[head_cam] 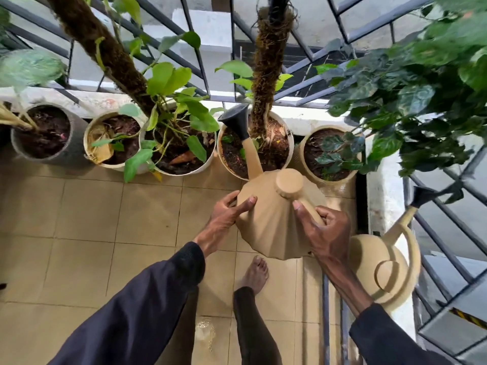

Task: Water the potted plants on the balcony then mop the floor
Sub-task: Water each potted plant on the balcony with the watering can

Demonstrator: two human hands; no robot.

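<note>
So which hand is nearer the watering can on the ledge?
Right: the right hand sits just beside the ledge can; the left hand holds the tilted watering can's far side.

Left moss pole (pixel 105 48) cut off at top, right foliage (pixel 421 83) blurred, second watering can (pixel 374 259) partly hidden

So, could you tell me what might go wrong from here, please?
The black spout head of the faceted tan plastic watering can hangs by the white moss-pole pot's rim, so water may miss the soil. A wet patch on the beige tiles lies near the bare foot: a possible slip.
</note>
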